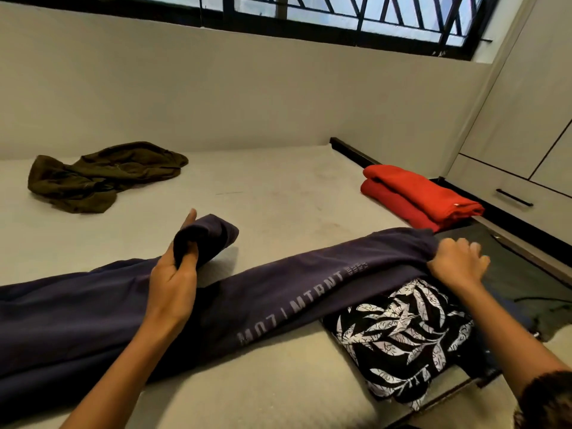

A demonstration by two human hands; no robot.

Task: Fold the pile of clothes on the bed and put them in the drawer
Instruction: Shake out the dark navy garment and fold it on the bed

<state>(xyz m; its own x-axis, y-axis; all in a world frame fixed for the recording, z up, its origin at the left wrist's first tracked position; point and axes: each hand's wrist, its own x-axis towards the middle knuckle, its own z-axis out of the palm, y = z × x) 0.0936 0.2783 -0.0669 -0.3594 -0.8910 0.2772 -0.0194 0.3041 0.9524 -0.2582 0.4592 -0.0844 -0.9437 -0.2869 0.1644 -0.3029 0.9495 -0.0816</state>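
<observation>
Purple trousers (278,292) stretched across bed (278,187); olive garment (102,174) crumpled; red garment (418,193), leaf-print garment (402,339) folded.

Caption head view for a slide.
Left hand and right hand grip purple pants on the bed; red garment and leaf-print garment lie folded.

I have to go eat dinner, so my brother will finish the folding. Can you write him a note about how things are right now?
Left hand grips one end of the purple garment, lifted off the bed.
Right hand grips its other end near the bed's right edge.
Folded: red garment at the far right edge; leaf-print garment, partly under the purple one.
Left to do: finish folding the purple one, fold the crumpled olive garment at far left, then put all four away.
</observation>
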